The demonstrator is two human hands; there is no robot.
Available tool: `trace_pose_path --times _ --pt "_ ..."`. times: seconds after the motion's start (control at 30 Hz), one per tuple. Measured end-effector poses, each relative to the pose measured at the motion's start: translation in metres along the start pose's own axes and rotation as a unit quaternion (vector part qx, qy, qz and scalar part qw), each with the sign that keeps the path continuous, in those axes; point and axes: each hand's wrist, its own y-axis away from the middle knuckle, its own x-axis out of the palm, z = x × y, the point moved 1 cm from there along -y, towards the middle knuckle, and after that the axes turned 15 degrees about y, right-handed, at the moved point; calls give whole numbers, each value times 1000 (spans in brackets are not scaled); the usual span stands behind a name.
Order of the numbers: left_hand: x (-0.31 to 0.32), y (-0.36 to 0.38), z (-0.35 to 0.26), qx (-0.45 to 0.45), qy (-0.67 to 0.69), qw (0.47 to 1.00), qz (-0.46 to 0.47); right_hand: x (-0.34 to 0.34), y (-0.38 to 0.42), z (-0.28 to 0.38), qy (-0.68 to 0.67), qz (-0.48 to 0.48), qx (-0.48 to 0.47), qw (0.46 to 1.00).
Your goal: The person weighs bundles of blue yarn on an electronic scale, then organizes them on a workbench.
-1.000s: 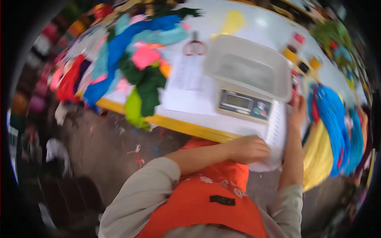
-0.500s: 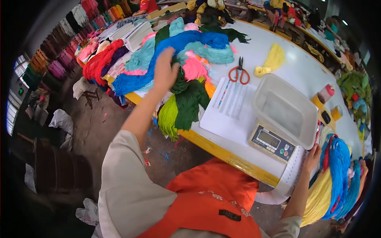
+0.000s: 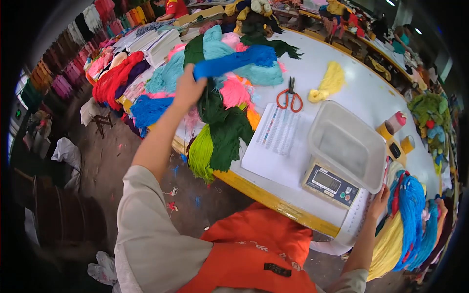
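My left hand [image 3: 189, 92] is closed on a bright blue yarn skein [image 3: 234, 61], which stretches right from the fingers over the pile. Beneath it lie light turquoise yarn [image 3: 261, 74], pink yarn [image 3: 235, 93] and dark green yarn [image 3: 229, 139]. Another stretch of blue yarn lies left of my forearm; whether it joins the held skein is hidden. Along the table's right front edge rests my right hand [image 3: 377, 202], fingers extended beside the corner of a translucent plastic tray [image 3: 320, 136]. That tray sits on a digital scale [image 3: 330, 184] whose display faces me.
Orange-handled scissors [image 3: 290, 97], a printed sheet [image 3: 273, 146] and a small yellow skein [image 3: 330, 80] lie on the white table. Lime-green yarn [image 3: 201, 154] hangs over its front edge. Yellow and blue hanks [image 3: 410, 200] hang at right. A person in red [image 3: 176, 7] is far back.
My left hand has closed on the blue skein and drawn its middle up, bunching it. More dark green and turquoise yarn shows underneath. My right hand stays by the tray.
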Motion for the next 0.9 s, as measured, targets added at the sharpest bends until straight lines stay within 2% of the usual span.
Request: trace_pose_path --times 0.03,0.07,0.1,0.13,0.17,0.23,0.27,0.33,0.37,0.43,0.47,0.5,0.53,0.57,0.6,0.63,0.67,0.7,0.73,0.77,0.8,0.83,0.87,0.9 --pt "-12 -18 2 -64 174 983 18 0 -1 -2 -24 5 5 1000" --pt "-27 -36 -1 -158 278 947 27 -1 -2 -13 -23 10 4 1000" --pt "-46 -52 -7 -247 377 892 33 -1 -6 -28 -78 2 24 997" --pt "-67 -67 -12 -279 416 864 54 2 -9 -33 -136 -7 43 990" --pt "-90 -78 -17 -308 453 833 74 -6 -1 -13 -213 -20 101 972" --pt "-136 -88 -35 -280 448 835 156 -22 8 -6 -245 -58 142 957" --pt "-156 -87 -45 -271 445 836 171 -30 20 1 -212 -101 178 956" --pt "-192 -78 -66 -222 408 869 168 -38 40 5 -165 -195 68 964" --pt "-208 -62 -93 -178 366 895 183 -43 57 53 -138 -224 19 965" --pt "-231 -39 -117 -131 273 942 144 -37 96 167 -135 -229 -68 962" --pt "-241 -24 -135 -118 252 951 137 -24 117 215 -185 -173 -92 963" --pt "-249 -7 -151 -93 227 962 123 -10 145 257 -179 -60 -75 979" --pt "-257 11 -167 -65 202 971 111 -1 174 310 -288 126 -139 939" --pt "-268 31 -179 -61 181 977 98 10 194 369 -280 253 -290 879" --pt "-274 52 -195 -46 166 981 89 10 217 423 -177 295 -442 828" --pt "-275 85 -213 -50 183 982 25 42 246 447 -303 356 -440 767" --pt "-287 111 -216 -56 159 985 21 46 260 480 -318 359 -482 734" --pt "-299 144 -208 -36 157 987 -2 54 276 502 -330 365 -485 723" --pt "-311 178 -209 -68 147 987 -14 63 286 522 -337 383 -496 702" --pt "-319 213 -192 -10 108 994 -11 62 287 542 -216 466 -514 687" --pt "-327 248 -175 49 67 996 -13 70 294 558 -279 357 -559 695" --pt "-328 265 -172 6 91 995 32 75 299 567 -336 243 -597 687" --pt "-330 282 -171 -39 111 990 75 68 293 574 -333 234 -597 691" --pt "-313 284 -180 -64 196 977 57 50 287 588 -353 253 -641 633"
